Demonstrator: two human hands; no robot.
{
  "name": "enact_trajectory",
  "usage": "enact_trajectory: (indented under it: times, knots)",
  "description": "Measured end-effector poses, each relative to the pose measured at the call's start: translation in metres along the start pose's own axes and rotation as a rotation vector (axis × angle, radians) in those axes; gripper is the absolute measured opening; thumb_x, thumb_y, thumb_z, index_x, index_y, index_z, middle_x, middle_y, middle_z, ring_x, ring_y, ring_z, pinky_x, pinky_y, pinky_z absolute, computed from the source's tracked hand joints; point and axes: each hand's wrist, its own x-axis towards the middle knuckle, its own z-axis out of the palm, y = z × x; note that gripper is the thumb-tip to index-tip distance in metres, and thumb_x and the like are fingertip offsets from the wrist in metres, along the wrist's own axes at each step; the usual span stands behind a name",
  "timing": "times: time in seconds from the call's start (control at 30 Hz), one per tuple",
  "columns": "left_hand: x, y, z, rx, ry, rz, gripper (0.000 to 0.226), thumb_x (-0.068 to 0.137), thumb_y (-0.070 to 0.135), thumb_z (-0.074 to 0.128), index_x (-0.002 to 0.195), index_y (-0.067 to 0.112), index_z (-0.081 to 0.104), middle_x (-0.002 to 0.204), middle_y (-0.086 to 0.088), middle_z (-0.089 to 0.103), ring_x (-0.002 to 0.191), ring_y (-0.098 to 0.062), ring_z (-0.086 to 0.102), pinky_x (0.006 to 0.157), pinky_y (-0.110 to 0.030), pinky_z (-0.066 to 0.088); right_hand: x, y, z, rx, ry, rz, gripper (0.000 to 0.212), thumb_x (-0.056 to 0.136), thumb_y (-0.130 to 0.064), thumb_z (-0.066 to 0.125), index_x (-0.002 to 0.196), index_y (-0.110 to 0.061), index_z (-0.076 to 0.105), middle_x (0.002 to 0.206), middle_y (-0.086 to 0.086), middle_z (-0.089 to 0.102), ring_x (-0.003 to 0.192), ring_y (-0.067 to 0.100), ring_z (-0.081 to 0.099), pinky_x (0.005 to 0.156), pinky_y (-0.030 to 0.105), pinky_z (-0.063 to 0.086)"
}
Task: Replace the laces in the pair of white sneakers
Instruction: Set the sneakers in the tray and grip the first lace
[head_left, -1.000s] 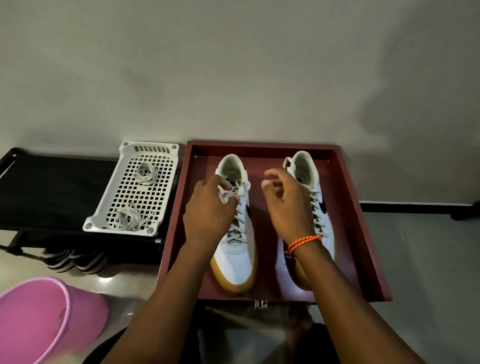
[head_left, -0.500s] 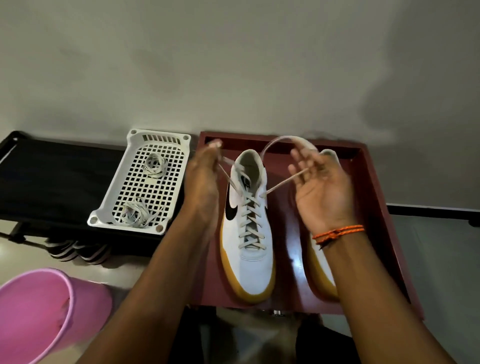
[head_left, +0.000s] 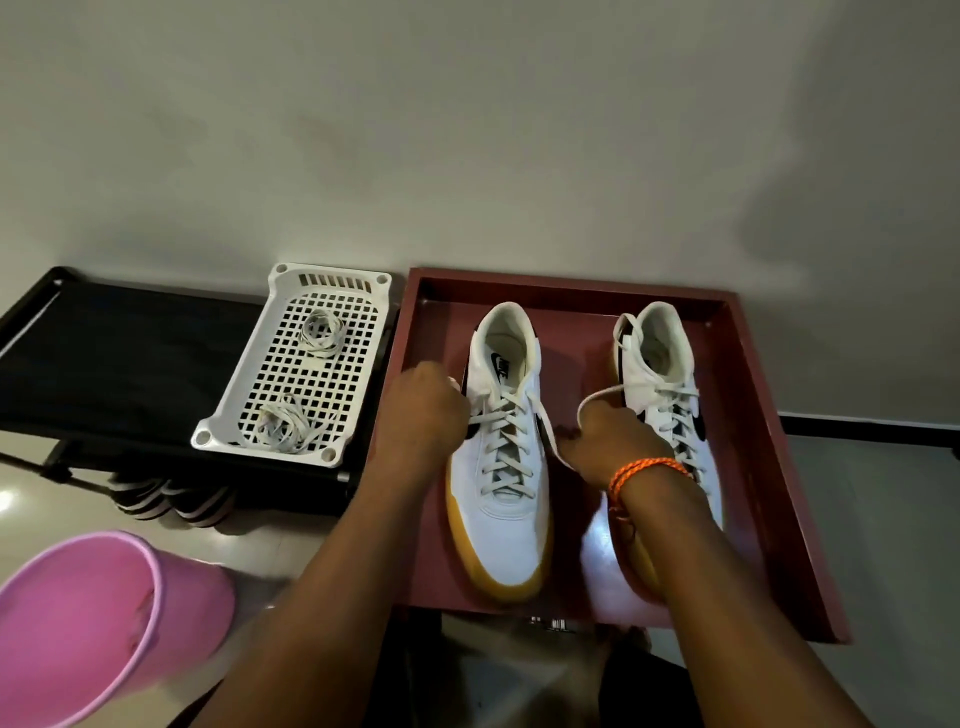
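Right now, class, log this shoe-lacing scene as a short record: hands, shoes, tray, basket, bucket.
left hand: closed on a lace end beside the left shoe
right hand: closed on the other lace end, between the shoes
right shoe: laced, partly behind the right wrist
tray: dark red, holds both shoes
basket: white, left of the tray, two lace bundles inside
bucket: pink, lower left
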Motion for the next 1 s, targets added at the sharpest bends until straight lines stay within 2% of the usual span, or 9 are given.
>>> enact_trajectory:
  times: [0.1,0.2,0.23,0.33,0.43,0.53,0.63,0.83,1.0]
  knots:
    - [-0.007,-0.005,-0.006,0.148,0.153,0.016,0.031,0.098,0.025,0.067,0.073,0.01,0.058,0.082,-0.009,0.061,0.079,-0.035,0.062,0.068,-0.038,0.04,-0.011,-0.007,-0.003,-0.172,0.097,0.04,0.03,0.099,-0.036,0.064,0.115,-0.011,0.061,0.118,0.015,0.065,0.11,0.039,0.065,0.084,0.039,0.048]
    - [-0.024,-0.005,-0.01,0.174,0.275,0.121,0.016,0.099,0.026,0.068,0.093,0.011,0.066,0.099,-0.006,0.064,0.087,-0.031,0.065,0.071,-0.037,0.04,-0.011,-0.008,-0.006,-0.181,0.329,-0.055,0.016,0.095,-0.019,0.062,0.107,-0.009,0.061,0.113,0.015,0.065,0.107,0.04,0.064,0.076,0.039,0.046]
    - [-0.029,-0.003,-0.009,0.112,0.269,0.168,0.011,0.1,0.023,0.068,0.107,0.014,0.067,0.108,-0.004,0.062,0.091,-0.027,0.064,0.073,-0.036,0.04,-0.008,-0.007,-0.006,-0.137,0.423,-0.107,0.015,0.092,-0.012,0.06,0.106,-0.009,0.064,0.112,0.014,0.065,0.105,0.04,0.064,0.075,0.04,0.048]
    - [-0.03,0.0,-0.002,-0.197,0.008,0.325,0.043,0.099,0.016,0.069,0.136,0.037,0.063,0.128,0.003,0.049,0.109,-0.013,0.058,0.088,-0.025,0.045,0.003,-0.013,-0.003,0.219,0.598,-0.307,0.029,0.092,-0.006,0.061,0.112,-0.02,0.075,0.108,0.003,0.061,0.096,0.025,0.064,0.08,0.04,0.056]
    - [-0.018,-0.005,0.001,-0.225,-0.154,0.34,0.045,0.094,0.022,0.078,0.132,0.042,0.067,0.132,0.002,0.039,0.118,-0.016,0.054,0.102,-0.03,0.046,0.009,-0.024,0.007,0.447,0.472,-0.489,0.021,0.097,-0.016,0.064,0.11,-0.026,0.078,0.1,-0.006,0.051,0.087,0.013,0.06,0.079,0.031,0.054]
    - [-0.009,-0.007,0.0,-0.211,-0.154,0.356,0.047,0.083,0.029,0.087,0.122,0.04,0.063,0.126,0.001,0.042,0.111,-0.015,0.057,0.096,-0.036,0.055,0.016,-0.028,0.023,0.358,0.387,-0.46,0.019,0.095,-0.023,0.069,0.112,-0.02,0.078,0.107,-0.007,0.046,0.093,0.014,0.058,0.085,0.036,0.056]
    - [-0.002,-0.006,-0.003,-0.173,-0.12,0.383,0.056,0.077,0.031,0.089,0.122,0.037,0.057,0.116,0.0,0.048,0.097,-0.011,0.058,0.085,-0.041,0.058,0.017,-0.031,0.027,0.398,0.412,-0.426,0.008,0.092,-0.019,0.073,0.097,-0.018,0.079,0.112,-0.005,0.046,0.101,0.017,0.057,0.087,0.038,0.057]
    - [0.002,-0.003,-0.009,-0.122,-0.135,0.38,0.055,0.071,0.032,0.092,0.118,0.033,0.064,0.11,0.004,0.049,0.09,-0.01,0.058,0.085,-0.039,0.058,0.018,-0.031,0.034,0.382,0.423,-0.467,0.008,0.092,-0.019,0.075,0.085,-0.021,0.075,0.151,-0.008,0.04,0.13,0.018,0.042,0.093,0.032,0.046]
    - [0.004,-0.002,-0.01,-0.125,-0.15,0.374,0.059,0.066,0.039,0.098,0.113,0.034,0.062,0.106,0.009,0.049,0.085,-0.008,0.057,0.078,-0.035,0.053,0.022,-0.022,0.027,0.718,0.415,-0.441,0.012,0.085,-0.022,0.073,0.073,-0.026,0.072,0.134,-0.01,0.047,0.125,0.006,0.049,0.106,0.035,0.047]
